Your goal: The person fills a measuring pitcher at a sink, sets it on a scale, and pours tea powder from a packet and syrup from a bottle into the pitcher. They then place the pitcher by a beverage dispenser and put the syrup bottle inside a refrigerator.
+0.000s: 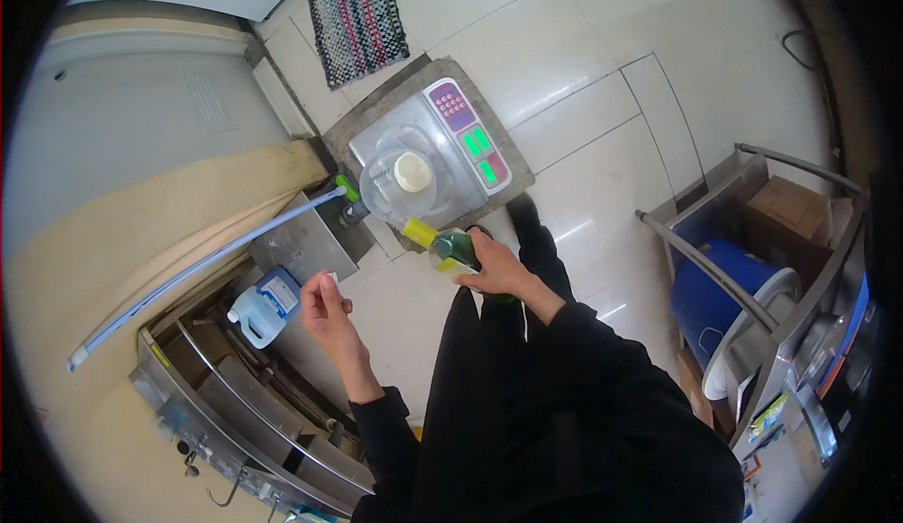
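Note:
My right hand [499, 267] is wrapped round a green bottle [454, 252] with a yellow-green top. The bottle is tilted, and its top points toward the near side of a clear plastic jug-like container [381, 196]. That container rests on a silver digital scale [461, 180] with lit green displays, and a round cream-white piece [412, 172] shows within its outline. To the left, my left hand [326, 316] is raised with its fingertips pinched on a small white thing, too small to name. It is apart from the bottle and the scale.
A blue-labelled plastic jug [266, 307] stands left of my left hand. A long pale-blue pole [207, 269] leans along the wall. Metal shelving [254, 401] is at lower left. At right, a metal rack holds a blue drum [720, 288] and a cardboard box [788, 208]. A woven mat [357, 20] lies beyond.

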Motion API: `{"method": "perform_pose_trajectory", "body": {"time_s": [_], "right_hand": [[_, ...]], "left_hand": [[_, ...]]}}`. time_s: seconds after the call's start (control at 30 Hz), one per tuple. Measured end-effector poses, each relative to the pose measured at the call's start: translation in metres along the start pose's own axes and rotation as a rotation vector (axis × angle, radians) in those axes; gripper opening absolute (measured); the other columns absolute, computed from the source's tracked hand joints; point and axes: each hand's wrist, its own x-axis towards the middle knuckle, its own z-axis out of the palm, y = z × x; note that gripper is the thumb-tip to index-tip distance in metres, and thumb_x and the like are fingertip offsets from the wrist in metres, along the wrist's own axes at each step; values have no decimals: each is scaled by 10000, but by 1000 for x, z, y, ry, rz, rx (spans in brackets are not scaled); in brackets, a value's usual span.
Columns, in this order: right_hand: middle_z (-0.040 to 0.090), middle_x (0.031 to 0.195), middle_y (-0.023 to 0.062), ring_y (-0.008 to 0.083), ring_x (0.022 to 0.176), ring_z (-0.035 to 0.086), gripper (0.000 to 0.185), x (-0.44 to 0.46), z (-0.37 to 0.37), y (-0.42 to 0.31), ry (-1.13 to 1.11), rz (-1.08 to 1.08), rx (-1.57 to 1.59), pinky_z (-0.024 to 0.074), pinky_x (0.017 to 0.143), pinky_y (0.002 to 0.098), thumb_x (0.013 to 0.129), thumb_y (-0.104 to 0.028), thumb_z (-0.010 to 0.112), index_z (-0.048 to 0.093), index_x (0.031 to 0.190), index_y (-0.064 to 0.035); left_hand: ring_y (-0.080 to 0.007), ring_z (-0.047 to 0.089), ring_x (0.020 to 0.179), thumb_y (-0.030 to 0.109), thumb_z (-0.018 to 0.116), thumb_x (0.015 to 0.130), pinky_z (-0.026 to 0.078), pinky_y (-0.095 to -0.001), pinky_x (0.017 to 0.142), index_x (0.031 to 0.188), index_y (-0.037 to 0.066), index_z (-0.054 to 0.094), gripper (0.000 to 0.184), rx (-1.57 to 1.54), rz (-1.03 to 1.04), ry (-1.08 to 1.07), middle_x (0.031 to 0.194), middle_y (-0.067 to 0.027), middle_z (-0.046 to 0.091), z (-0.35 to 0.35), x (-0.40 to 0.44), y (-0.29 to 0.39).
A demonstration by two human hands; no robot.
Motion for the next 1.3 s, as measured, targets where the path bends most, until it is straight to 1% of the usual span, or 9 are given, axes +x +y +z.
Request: {"method": "perform_pose_trajectory", "body": {"time_s": [0.2, 0.3, 0.4, 0.7, 0.8, 1.0, 1.07, 1.17, 1.3], "right_hand": [[549, 1041, 271, 425, 1008, 552, 766, 16, 11, 10, 54, 45, 12, 455, 837, 454, 653, -380, 770, 339, 1160, 1], [539, 1071, 277, 425, 1018, 549, 776, 22, 12, 11, 49, 47, 18, 453, 842, 455, 652, -375, 769, 333, 1174, 0], [526, 1119, 279, 433, 993, 566, 885, 28, 13, 13, 7, 34, -7, 463, 847, 454, 635, -390, 760, 288, 1245, 45], [532, 1120, 265, 412, 986, 581, 857, 31, 15, 10, 15, 79, -67, 478, 839, 459, 632, -389, 770, 313, 1225, 27], [531, 1134, 265, 409, 1000, 578, 856, 28, 7, 2, -45, 113, -40, 473, 852, 452, 627, -382, 777, 322, 1222, 33], [530, 1151, 262, 401, 1042, 562, 850, 26, 5, -5, -44, 132, -39, 462, 878, 435, 628, -375, 779, 331, 1218, 42], [522, 1166, 266, 406, 1049, 557, 872, 27, 6, -5, -50, 130, -34, 462, 881, 437, 628, -378, 777, 319, 1236, 49], [507, 1193, 276, 414, 1059, 551, 922, 29, 12, 1, -47, 123, -35, 462, 889, 440, 628, -384, 773, 290, 1274, 62], [489, 1222, 287, 423, 1071, 544, 981, 29, 12, -1, -52, 128, -42, 461, 900, 440, 627, -388, 770, 250, 1320, 71]], "left_hand": [[-15, 375, 641, 260, 615, 905, 315, -187, 538, 1016, 71, 615, 219, 41, -26, -23, 767, 62, 479, -3, -11, -8], [-13, 373, 642, 259, 613, 906, 310, -184, 539, 1027, 69, 613, 225, 46, -36, -31, 759, 68, 467, -5, -12, -11], [-13, 370, 642, 257, 610, 909, 307, -183, 539, 1031, 66, 611, 227, 54, -44, -32, 750, 70, 456, -4, -15, -11], [-15, 367, 635, 247, 601, 915, 302, -181, 531, 1029, 52, 609, 226, 37, -69, -59, 741, 62, 452, -7, -21, -18], [-16, 366, 632, 247, 600, 916, 303, -180, 528, 1031, 50, 610, 228, 34, -78, -64, 741, 59, 454, -7, -21, -19], [-18, 365, 629, 255, 597, 917, 302, -181, 526, 1030, 51, 616, 234, 30, -83, -58, 752, 57, 467, -7, -21, -19], [-18, 365, 628, 255, 597, 918, 301, -180, 526, 1030, 51, 618, 234, 29, -88, -53, 755, 55, 471, -6, -23, -18], [-11, 419, 695, 276, 592, 922, 325, -163, 553, 1019, 104, 620, 200, 44, -91, -113, 847, 67, 528, -12, -23, -18], [-10, 415, 697, 274, 586, 925, 322, -163, 553, 1019, 102, 618, 199, 27, -94, -117, 841, 67, 523, -13, -22, -19]]}}
